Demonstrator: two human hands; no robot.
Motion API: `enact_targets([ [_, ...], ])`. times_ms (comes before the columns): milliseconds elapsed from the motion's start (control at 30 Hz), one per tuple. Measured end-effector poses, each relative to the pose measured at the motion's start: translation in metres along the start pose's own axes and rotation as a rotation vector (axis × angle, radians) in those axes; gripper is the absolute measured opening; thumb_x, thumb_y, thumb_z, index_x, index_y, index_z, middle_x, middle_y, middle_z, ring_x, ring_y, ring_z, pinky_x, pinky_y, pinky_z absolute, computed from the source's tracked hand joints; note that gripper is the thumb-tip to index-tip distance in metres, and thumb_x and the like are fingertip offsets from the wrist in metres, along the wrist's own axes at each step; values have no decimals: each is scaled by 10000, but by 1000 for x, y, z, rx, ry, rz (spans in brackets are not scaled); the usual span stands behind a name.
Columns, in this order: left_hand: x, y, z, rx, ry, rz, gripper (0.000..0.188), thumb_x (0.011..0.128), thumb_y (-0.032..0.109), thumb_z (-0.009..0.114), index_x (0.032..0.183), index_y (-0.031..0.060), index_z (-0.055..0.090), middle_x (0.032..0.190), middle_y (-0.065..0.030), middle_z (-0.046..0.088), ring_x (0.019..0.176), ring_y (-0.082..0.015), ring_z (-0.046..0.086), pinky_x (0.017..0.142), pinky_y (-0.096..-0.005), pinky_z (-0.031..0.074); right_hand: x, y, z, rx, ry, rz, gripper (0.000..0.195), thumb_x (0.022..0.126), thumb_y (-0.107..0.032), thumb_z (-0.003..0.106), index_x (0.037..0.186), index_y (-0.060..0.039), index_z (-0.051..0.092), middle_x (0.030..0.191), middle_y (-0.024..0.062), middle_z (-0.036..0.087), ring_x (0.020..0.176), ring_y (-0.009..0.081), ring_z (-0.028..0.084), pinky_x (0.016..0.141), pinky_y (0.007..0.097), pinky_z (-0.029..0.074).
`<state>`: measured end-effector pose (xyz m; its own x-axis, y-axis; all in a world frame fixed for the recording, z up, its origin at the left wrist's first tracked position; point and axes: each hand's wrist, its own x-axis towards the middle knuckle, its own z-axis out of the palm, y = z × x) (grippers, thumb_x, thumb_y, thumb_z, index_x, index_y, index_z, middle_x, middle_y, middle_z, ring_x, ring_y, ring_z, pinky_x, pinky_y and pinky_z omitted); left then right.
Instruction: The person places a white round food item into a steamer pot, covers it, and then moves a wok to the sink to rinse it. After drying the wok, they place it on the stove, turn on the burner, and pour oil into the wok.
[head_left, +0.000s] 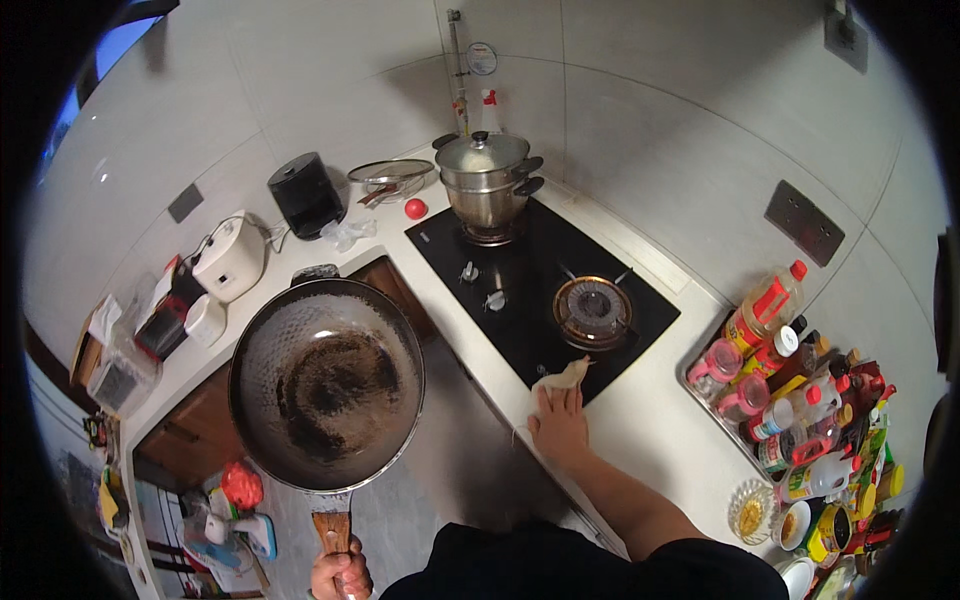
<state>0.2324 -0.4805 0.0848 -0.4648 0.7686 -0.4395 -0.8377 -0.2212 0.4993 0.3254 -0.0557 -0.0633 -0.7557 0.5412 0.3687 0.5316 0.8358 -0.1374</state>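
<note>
My left hand (343, 574) grips the wooden handle (331, 529) of a large wok (326, 382). The wok hangs over the floor, its inside facing up, with dark worn patches on the bottom. Under my right hand (561, 431) a pale cloth (566, 377) is pressed on the front edge of the black glass gas hob (517, 292), partly on the white counter. Just beyond the cloth is the bare right burner (592, 307), with a brownish ring. A lidded steel steamer pot (484, 180) stands on the far burner.
Right of the hob, a tray (727, 427) is crowded with sauce bottles and jars. A glass bowl (752, 512) sits near it. On the left counter stand a glass lid (391, 171), a red ball-shaped object (415, 208), a black appliance (306, 195) and a white appliance (231, 256).
</note>
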Motion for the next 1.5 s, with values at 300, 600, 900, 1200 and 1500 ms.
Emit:
enact_targets([
  [300, 158, 150, -37, 90, -134, -192, 259, 831, 183, 526, 1040, 42, 466, 544, -18, 417, 374, -125, 371, 331, -284, 312, 70, -5, 30, 484, 56, -1, 362, 891, -52, 505, 1248, 2, 522, 1211, 210, 552, 1172, 361, 510, 952, 393, 452],
  [600, 251, 289, -48, 391, -240, -425, 264, 864, 156, 572, 1094, 92, 457, 532, -15, 405, 350, -115, 305, 309, -260, 271, 287, 28, 89, 377, 200, 317, 432, 844, 3, 506, 1275, 15, 480, 1323, 231, 472, 1259, 383, 417, 1067, 407, 347],
  [900, 278, 340, -88, 526, -228, -449, 278, 875, 256, 587, 1048, 67, 481, 492, -14, 394, 317, -129, 318, 293, -273, 281, 243, 14, 120, -12, -182, 397, 419, 889, -108, 405, 1276, 30, 485, 1328, 185, 502, 1292, 257, 415, 1039, 301, 373],
  [1200, 293, 306, 0, 539, -450, -547, 446, 866, 193, 594, 1255, 57, 424, 524, -24, 414, 347, -144, 356, 309, -276, 312, 100, -57, 51, 43, -123, 371, 452, 850, -179, 533, 1208, 96, 514, 1292, 258, 501, 1219, 348, 490, 1056, 370, 373],
  [1500, 331, 208, 73, 438, -467, -846, 227, 838, 126, 558, 1038, 54, 478, 586, -19, 420, 414, -135, 388, 410, -305, 365, -18, 19, -7, -45, -107, 899, 417, 888, -142, 453, 1240, 74, 514, 1326, 233, 488, 1287, 308, 425, 1090, 339, 320],
])
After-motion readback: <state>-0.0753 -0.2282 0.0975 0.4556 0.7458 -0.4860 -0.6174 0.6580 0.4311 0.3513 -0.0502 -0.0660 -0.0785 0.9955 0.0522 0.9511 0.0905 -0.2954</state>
